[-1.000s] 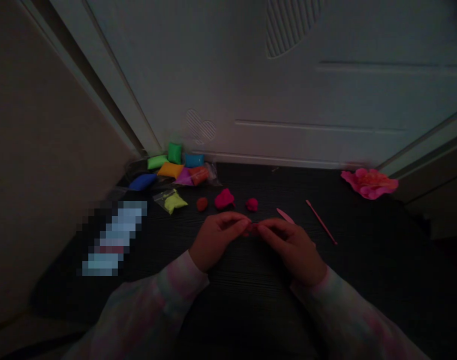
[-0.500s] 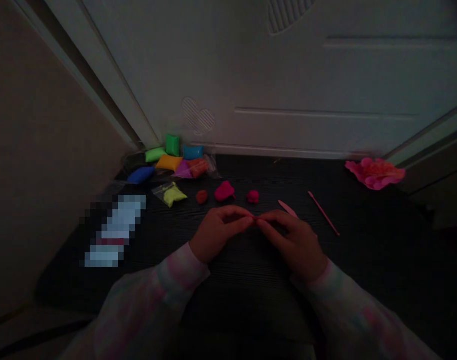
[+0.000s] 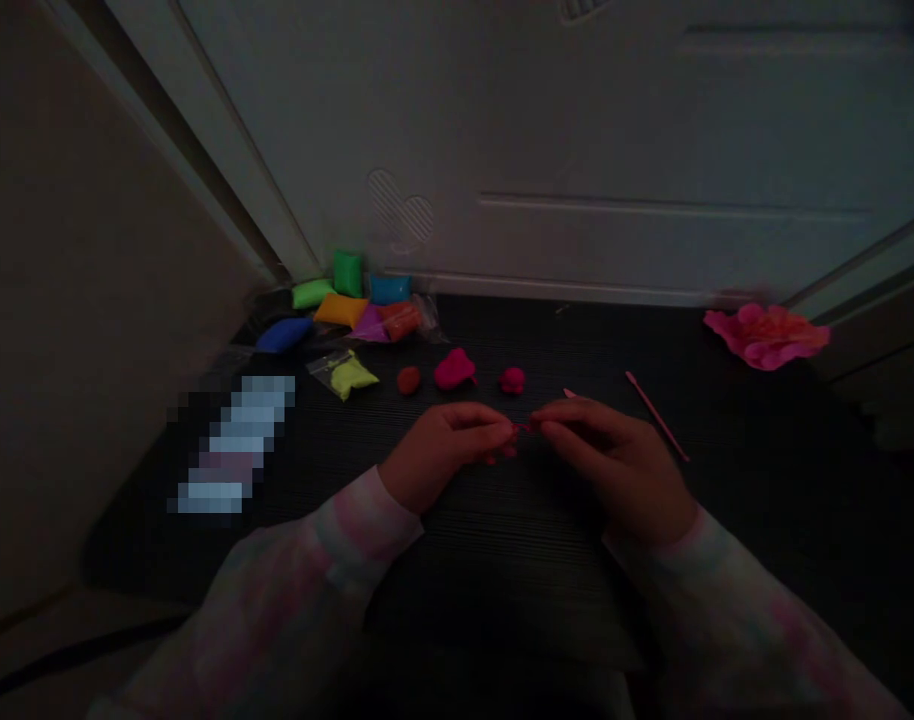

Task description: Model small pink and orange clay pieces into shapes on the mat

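Observation:
Between my fingertips, a thin strand of pink modelling clay (image 3: 522, 428) stretches from one hand to the other over the dark table. My left hand (image 3: 453, 450) pinches one end, and small pink bits show below its fingertips. The other end is pinched by my right hand (image 3: 622, 460), thumb against forefinger. Just beyond my hands lie a pink clay lump (image 3: 455, 370), a smaller pink clay piece (image 3: 512, 380) and a brown-red clay ball (image 3: 409, 380). A pink clay knife (image 3: 569, 394) is mostly hidden behind my right hand.
A thin pink modelling stick (image 3: 656, 415) lies to the right, and a pink paper-like flower (image 3: 768, 336) at the back right. Several coloured clay packets (image 3: 341, 310) and a yellow clay bag (image 3: 350, 376) are at the left. A blurred-out phone-like object (image 3: 239, 440) glows nearby. A white door (image 3: 614, 250) stands behind.
My hands have moved slightly apart, my right hand going rightward, and the clay between them now shows as a thin strand. The view has tilted down slightly.

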Available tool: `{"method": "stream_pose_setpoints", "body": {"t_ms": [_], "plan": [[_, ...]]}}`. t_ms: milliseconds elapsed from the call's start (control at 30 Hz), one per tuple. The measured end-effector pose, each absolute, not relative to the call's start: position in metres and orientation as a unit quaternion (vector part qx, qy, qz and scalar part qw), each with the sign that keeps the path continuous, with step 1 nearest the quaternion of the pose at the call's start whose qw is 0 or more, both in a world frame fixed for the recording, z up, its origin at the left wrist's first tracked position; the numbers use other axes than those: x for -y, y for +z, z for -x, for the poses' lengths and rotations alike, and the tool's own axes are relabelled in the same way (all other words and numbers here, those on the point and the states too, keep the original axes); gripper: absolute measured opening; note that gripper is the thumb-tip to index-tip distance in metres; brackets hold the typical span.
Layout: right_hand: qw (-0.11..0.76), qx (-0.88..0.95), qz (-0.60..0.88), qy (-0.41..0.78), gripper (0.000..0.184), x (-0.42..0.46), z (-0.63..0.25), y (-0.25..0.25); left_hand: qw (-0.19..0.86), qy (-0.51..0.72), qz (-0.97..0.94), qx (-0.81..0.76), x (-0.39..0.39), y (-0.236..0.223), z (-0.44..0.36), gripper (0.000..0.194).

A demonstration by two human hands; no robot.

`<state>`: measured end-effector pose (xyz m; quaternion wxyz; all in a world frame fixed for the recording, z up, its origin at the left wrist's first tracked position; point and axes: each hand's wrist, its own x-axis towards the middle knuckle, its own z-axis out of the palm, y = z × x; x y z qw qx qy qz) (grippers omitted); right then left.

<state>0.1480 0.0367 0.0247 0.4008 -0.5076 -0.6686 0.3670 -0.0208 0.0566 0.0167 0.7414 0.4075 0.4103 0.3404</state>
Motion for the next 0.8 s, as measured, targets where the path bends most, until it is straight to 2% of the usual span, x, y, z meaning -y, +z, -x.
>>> {"method": "stream_pose_setpoints", "body": {"t_ms": [233, 633, 800], "plan": [[0.364, 0.669, 0.502, 0.410, 0.013, -0.0370, -0.1524, 0.0276, 0.745, 0.305, -0.443, -0.394, -0.0548, 0.0169, 0.0220, 0.009], [0.378, 0.789, 0.405, 0.266, 0.014, -0.0342, -0.1511, 0.0287, 0.756, 0.311, -0.423, -0.391, -0.0546, 0.0179, 0.0207, 0.008], [0.378, 0.795, 0.405, 0.248, 0.014, -0.0326, -0.1498, 0.0295, 0.763, 0.313, -0.412, -0.389, -0.0538, 0.0187, 0.0199, 0.009]]}}
